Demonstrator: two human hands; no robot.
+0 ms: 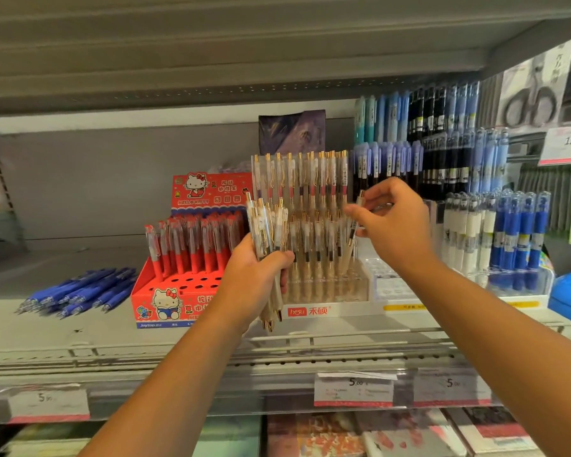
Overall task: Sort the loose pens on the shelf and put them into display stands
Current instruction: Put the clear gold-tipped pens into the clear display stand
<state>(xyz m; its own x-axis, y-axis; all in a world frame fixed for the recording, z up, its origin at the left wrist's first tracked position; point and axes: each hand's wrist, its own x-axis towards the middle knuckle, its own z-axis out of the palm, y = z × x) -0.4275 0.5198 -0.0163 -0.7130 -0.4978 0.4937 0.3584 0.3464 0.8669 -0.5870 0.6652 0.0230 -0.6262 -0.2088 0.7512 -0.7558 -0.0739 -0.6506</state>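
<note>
My left hand (256,278) grips a bundle of cream pens with gold clips (267,225), held upright in front of the clear tiered display stand (330,285). That stand holds several rows of the same cream pens. My right hand (393,222) pinches a single cream pen (355,222) at the stand's right side, its tip pointing down toward the front row. A pile of loose blue pens (80,291) lies on the shelf at the left.
A red cartoon-cat stand (165,301) with red pens and several open holes sits left of the clear stand. Blue, black and white pens (495,232) fill stands on the right. A wire rail (310,338) and price tags (353,389) line the shelf edge.
</note>
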